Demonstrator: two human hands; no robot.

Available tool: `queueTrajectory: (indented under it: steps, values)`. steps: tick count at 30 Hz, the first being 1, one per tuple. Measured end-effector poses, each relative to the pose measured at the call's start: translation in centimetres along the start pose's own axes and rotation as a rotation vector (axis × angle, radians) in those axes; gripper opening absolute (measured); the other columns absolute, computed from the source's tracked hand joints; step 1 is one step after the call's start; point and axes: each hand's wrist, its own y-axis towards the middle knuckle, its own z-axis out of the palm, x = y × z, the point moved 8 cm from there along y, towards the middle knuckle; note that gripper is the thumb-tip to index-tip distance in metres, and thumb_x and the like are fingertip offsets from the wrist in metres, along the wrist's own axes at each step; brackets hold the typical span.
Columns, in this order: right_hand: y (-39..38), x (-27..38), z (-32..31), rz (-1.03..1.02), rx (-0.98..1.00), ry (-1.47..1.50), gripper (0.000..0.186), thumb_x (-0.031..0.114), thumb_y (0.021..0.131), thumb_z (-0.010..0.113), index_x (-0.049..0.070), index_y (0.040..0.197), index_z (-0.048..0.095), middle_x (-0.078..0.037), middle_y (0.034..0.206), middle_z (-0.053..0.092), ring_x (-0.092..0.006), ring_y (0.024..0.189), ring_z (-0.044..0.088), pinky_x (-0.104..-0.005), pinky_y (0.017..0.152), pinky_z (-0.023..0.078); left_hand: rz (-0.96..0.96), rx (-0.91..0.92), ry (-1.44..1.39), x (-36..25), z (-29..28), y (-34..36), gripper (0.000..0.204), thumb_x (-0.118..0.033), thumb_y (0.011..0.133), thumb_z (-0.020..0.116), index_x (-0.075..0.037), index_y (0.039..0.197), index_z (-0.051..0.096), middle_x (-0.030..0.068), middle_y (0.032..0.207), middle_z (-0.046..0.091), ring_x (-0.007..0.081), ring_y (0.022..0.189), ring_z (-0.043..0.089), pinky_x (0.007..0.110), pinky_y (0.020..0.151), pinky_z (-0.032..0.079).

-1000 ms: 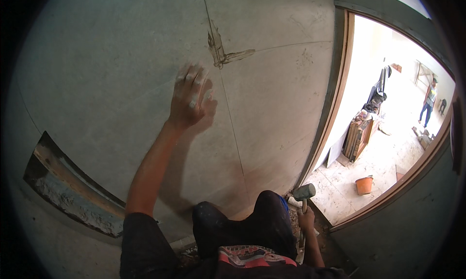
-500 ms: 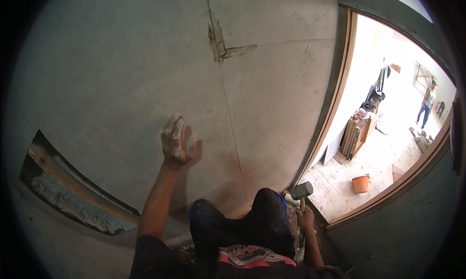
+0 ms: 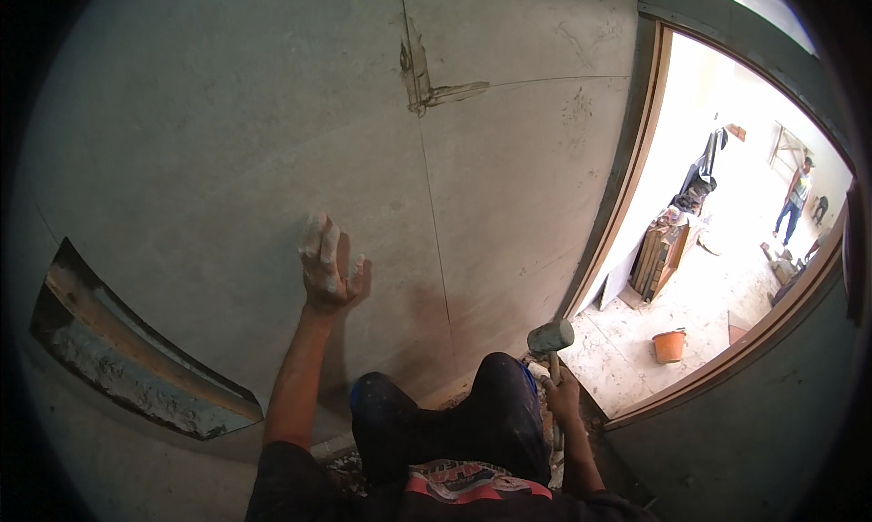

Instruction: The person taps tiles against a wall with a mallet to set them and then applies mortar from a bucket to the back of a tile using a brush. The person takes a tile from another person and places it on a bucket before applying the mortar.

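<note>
My left hand (image 3: 329, 263), dusty with white powder, is raised against or just in front of the large grey wall tile (image 3: 245, 159); its fingers are apart and hold nothing. Whether the palm touches the surface I cannot tell. Low on the right, beside my bent knee, my right hand (image 3: 561, 395) is wrapped round the handle of a mallet (image 3: 550, 338). The mallet's grey head points up, near the foot of the door frame. A thin joint line (image 3: 431, 186) runs down between the tiles, with a smeared patch of mortar (image 3: 421, 86) where the joints meet.
A rectangular cut-out (image 3: 136, 349) with a rough masonry edge is at the left. Through the wooden door frame (image 3: 627, 177) at right, an orange bucket (image 3: 669, 346) and stacked panels (image 3: 661, 259) stand on the dusty floor. Farther off stands a person (image 3: 796, 200).
My right hand has moved the mallet slightly left and up, toward the wall. My left hand stays at nearly the same spot. Part of another figure now shows at the doorway's right edge.
</note>
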Motion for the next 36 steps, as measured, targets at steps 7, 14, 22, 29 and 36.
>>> queueTrajectory:
  steps: [7,14,22,29,36]
  values:
    - [-0.1,-2.4,0.0,-0.140,-0.104,-0.114,0.029,0.016,0.087,0.074,0.000,0.110,0.066,-0.014,0.076,0.066,-0.0244,0.061,0.065,-0.0401,0.058,0.052,0.028,-0.013,-0.014,-0.1,0.0,-0.3,0.069,-0.025,0.092,0.066,-0.005,0.150,0.035,0.0211,0.153,0.036,0.0406,0.144,0.034,0.054,0.116,0.034]
    - [-2.2,-8.2,-0.4,-0.054,-0.122,-0.317,0.037,0.028,0.085,0.074,-0.001,0.107,0.067,-0.023,0.090,0.070,-0.0404,0.085,0.069,-0.0481,0.077,0.052,-0.031,0.020,-0.030,-1.1,-0.2,-1.2,0.073,-0.021,0.089,0.068,-0.004,0.151,0.034,0.0235,0.152,0.036,0.0411,0.140,0.039,0.054,0.112,0.036]
    - [-7.0,-14.8,0.4,0.195,0.022,-0.544,0.034,0.030,0.088,0.071,0.004,0.110,0.067,-0.021,0.099,0.071,-0.0412,0.097,0.068,-0.0501,0.083,0.052,-0.291,0.114,-0.202,-4.1,-0.9,-8.5,0.064,-0.016,0.091,0.067,-0.001,0.147,0.039,0.0252,0.145,0.048,0.0413,0.123,0.053,0.052,0.101,0.041]
    - [-8.9,-20.1,3.1,0.134,0.227,-0.656,0.037,0.042,0.095,0.057,0.015,0.118,0.066,-0.019,0.104,0.072,-0.0390,0.099,0.070,-0.0500,0.083,0.052,-0.577,0.346,-0.376,-8.6,-0.7,-18.1,0.055,-0.014,0.092,0.066,0.003,0.141,0.047,0.0266,0.140,0.053,0.0441,0.125,0.054,0.051,0.106,0.043]
    - [-10.4,-21.8,4.7,0.217,0.262,-0.582,0.047,0.052,0.099,0.047,0.014,0.119,0.066,-0.021,0.110,0.071,-0.0406,0.105,0.068,-0.0496,0.088,0.051,-0.280,0.438,-0.342,-10.1,2.6,-7.6,0.058,-0.015,0.095,0.064,0.002,0.146,0.042,0.0267,0.147,0.046,0.0450,0.136,0.046,0.054,0.113,0.036]
